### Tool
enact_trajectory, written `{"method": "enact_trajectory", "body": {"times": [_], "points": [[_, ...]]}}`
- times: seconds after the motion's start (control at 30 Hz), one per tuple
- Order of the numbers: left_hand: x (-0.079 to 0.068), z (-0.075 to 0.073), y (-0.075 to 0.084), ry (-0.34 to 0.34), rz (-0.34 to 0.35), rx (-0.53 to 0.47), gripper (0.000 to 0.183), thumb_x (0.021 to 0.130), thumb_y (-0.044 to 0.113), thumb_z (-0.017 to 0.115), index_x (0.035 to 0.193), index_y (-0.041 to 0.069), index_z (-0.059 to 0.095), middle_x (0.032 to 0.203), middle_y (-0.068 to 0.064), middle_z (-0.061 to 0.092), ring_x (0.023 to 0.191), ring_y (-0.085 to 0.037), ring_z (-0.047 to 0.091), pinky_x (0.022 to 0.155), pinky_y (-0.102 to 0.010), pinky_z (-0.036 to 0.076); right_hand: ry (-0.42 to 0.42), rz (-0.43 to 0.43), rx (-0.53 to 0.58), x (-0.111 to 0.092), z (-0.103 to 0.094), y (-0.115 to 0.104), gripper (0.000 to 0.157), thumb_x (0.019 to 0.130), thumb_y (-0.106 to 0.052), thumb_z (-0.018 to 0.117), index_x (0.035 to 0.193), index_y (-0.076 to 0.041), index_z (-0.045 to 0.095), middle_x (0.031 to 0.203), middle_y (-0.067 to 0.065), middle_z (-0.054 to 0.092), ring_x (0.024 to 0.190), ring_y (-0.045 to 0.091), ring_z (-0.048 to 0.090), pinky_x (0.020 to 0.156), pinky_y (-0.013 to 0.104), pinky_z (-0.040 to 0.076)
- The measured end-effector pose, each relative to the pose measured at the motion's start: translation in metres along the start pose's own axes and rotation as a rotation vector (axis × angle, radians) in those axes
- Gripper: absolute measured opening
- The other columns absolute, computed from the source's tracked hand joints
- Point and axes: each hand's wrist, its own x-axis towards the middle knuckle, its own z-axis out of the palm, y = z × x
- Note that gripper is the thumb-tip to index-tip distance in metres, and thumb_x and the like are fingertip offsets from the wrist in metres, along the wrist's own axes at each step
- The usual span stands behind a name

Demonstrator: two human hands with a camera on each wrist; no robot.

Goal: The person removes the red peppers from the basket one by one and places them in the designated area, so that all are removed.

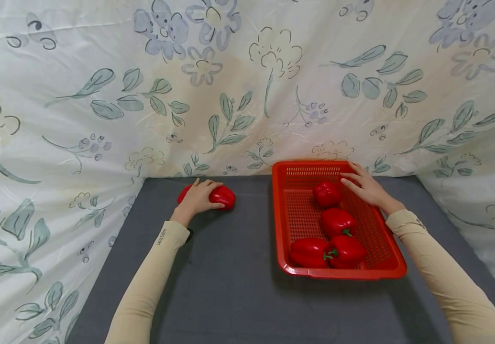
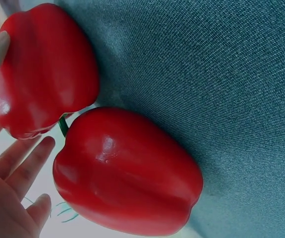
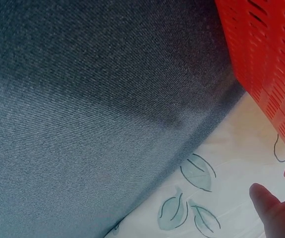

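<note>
Bell pepper pair [image 2: 127, 173] near the far table edge [image 1: 251, 181], left grip [image 1: 198, 196] spread over it; decent gap to the basket [image 1: 337, 274]; right grip [image 1: 369, 188] at its rim, can't tell if pinching.

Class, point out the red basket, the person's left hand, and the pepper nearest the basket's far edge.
Red basket [image 1: 342, 274], head view: on its near rim.
Left hand [image 1: 196, 198], head view: on its back.
Pepper nearest the far edge [image 1: 326, 194], head view: on its body's visible middle.
</note>
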Motion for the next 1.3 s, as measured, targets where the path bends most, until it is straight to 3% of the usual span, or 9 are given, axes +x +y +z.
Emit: {"method": "enact_trajectory", "body": {"times": [0.57,0.83,1.3], "points": [[0.004,0.001,-0.001,-0.020,-0.016,-0.011,0.073,0.075,0.047,0.070,0.137,0.016,0.045,0.135,-0.012,0.048,0.124,-0.027,0.042,0.113,-0.054,0.010,0.023,-0.034,0.007,0.000,0.001,0.001,0.058,0.096,-0.040,0.044,0.135,0.002,0.043,0.154,0.018,0.009,0.141,0.040,0.000,0.105,0.066,0.007],[0.009,-0.003,0.002,-0.004,0.016,-0.011,0.073,0.077,0.050,0.068,0.137,0.015,0.046,0.137,-0.011,0.047,0.127,-0.027,0.041,0.113,-0.054,0.009,0.027,-0.033,-0.002,0.001,0.002,0.002,0.058,0.096,-0.041,0.043,0.135,0.003,0.043,0.154,0.017,0.008,0.140,0.041,0.001,0.105,0.066,0.008],[0.023,-0.013,0.027,0.015,0.057,0.028,0.070,0.078,0.047,0.068,0.137,0.016,0.046,0.136,-0.011,0.047,0.127,-0.027,0.041,0.112,-0.053,0.016,0.033,-0.048,0.003,0.002,0.001,0.004,0.058,0.096,-0.040,0.044,0.134,0.004,0.044,0.154,0.018,0.010,0.140,0.041,0.001,0.105,0.066,0.008]]}}
